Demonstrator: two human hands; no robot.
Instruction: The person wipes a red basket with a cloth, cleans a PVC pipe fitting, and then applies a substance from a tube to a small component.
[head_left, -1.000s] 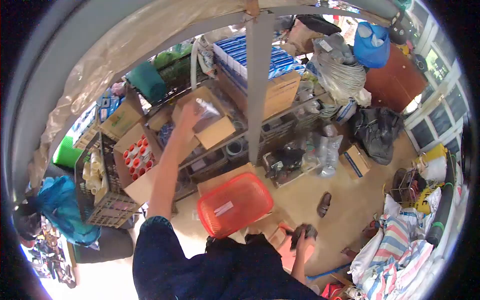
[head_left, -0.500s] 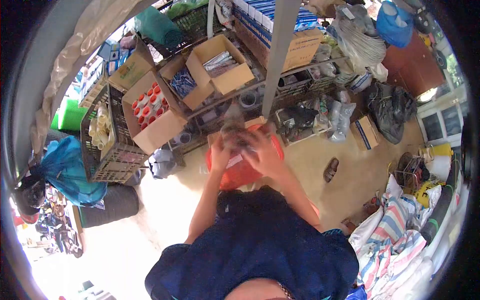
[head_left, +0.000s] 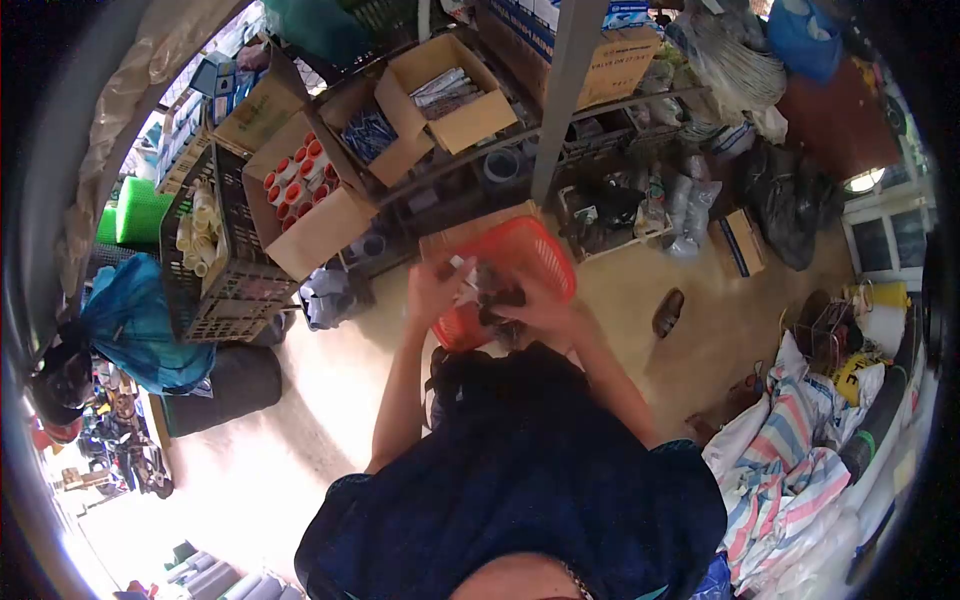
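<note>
A red plastic basket (head_left: 543, 250) sits in front of me, tilted in view, with a piece of cardboard (head_left: 440, 240) behind it. Over it I hold a clear plastic bag with dark pieces (head_left: 493, 288), its contents too blurred to name. My left hand (head_left: 434, 292) pinches the bag's whitish edge on the left. On the other side, the fingers of my right hand (head_left: 545, 308) are curled round the dark part of the bag. Motion smears some of the fingertips.
Shelves ahead bear a carton of red-and-white tubes (head_left: 300, 190), a carton of blue pieces (head_left: 368, 138) and a carton of silvery packets (head_left: 450, 95). A black crate (head_left: 235, 300) stands left. A sandal (head_left: 668, 312) and striped sacks (head_left: 785, 440) lie right.
The dark bundle has come nearer my body and lower, and my hands have moved apart around it. More of the red basket now shows behind them.
</note>
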